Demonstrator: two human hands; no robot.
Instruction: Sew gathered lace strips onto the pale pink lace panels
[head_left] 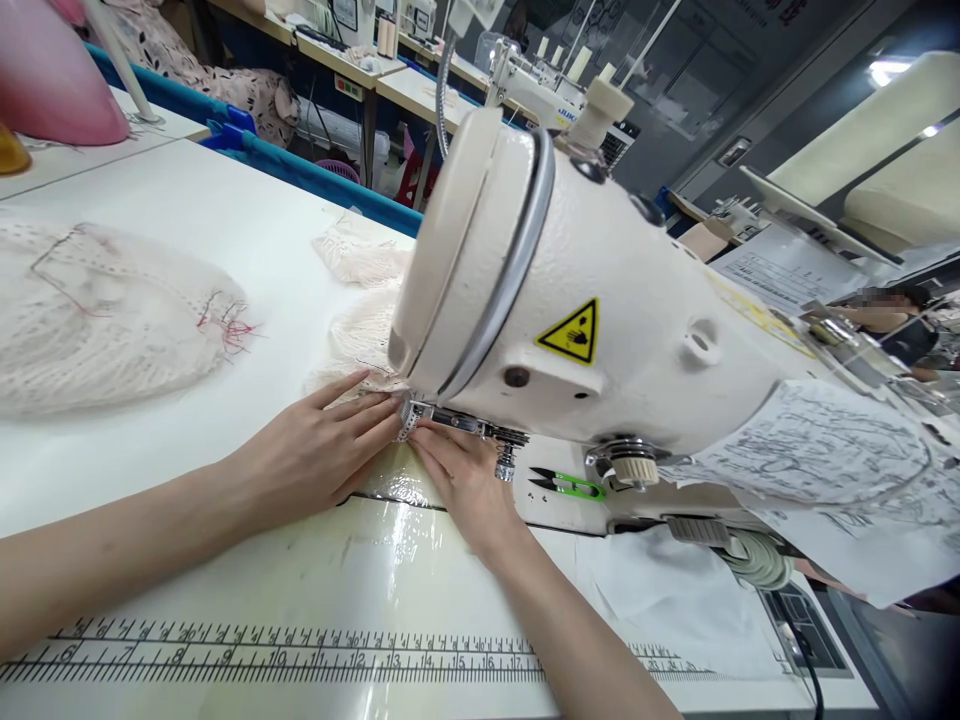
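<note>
Spread nearly flat, the person's left hand (pixel 330 445) pressed on cloth just left of the needle end of the sewing machine (pixel 495 270), its fingers not closed around anything. The right hand (pixel 472 485) lay in front of that same end, its fingertips at a narrow lace strip (pixel 409 418) beside the machine's metal presser parts (pixel 450 418); whether they pinched the strip could not be told. The strip sat between the two sets of fingertips, and pale lace fabric (pixel 367 335) lay just past the left hand, partly hidden behind the machine.

The step looked like lining up or feeding the lace at the needle, which was out of sight. The next move seemed to call for light, even guidance from both hands, with the edge flat and the fingertips clear of the needle.

Under the machine's arm rested green-handled snips (pixel 574 486). Well left of the machine lay another lace piece (pixel 112 320) with loose red threads (pixel 236 330). Beyond the machine ran a blue border (pixel 322 180), and farther off stood a second machine (pixel 536 95).
</note>
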